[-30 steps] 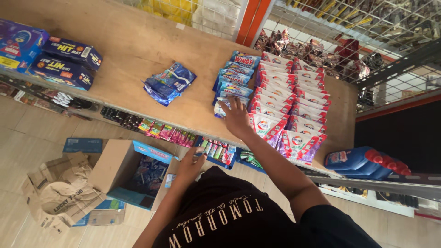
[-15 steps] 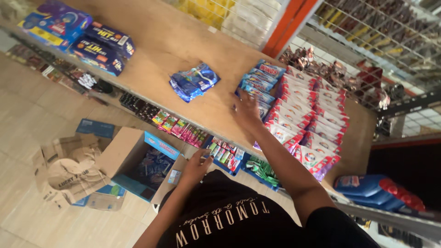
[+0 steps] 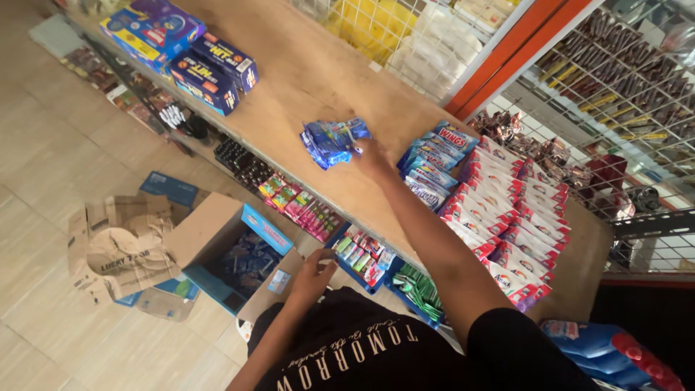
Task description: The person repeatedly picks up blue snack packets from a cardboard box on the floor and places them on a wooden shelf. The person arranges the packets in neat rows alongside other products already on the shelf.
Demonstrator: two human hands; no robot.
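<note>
The bundle of blue sachets (image 3: 331, 142) is lying alone on the bare wood of the shelf top (image 3: 289, 80), up and to the left of you as the head camera is seeing it, well apart from the dark boxes (image 3: 210, 72) further left and a little way from the rows of blue packets (image 3: 433, 161) on its right. Its long axis is running slantwise, from its lower left end to its upper right end, and that upper right end is the one pointing at you.

Your right hand (image 3: 371, 153) is reaching out along the shelf and is meeting the bundle at that near end; the fingers are curling at its edge, but you cannot tell from this view whether they are already pinching it or only touching it. The arm is stretching almost straight, lying across the blue packets and beside the red and white packets (image 3: 507, 224).

Your left hand (image 3: 313, 274) is hanging low and far from the bundle, below the shelf edge, with its fingers loosely bent against the flap of the open cardboard box (image 3: 217, 250) on the floor; it is gripping nothing that you can make out. So the right hand is by far the nearer one, and the bundle is lying lengthwise in line with that forearm.
</note>
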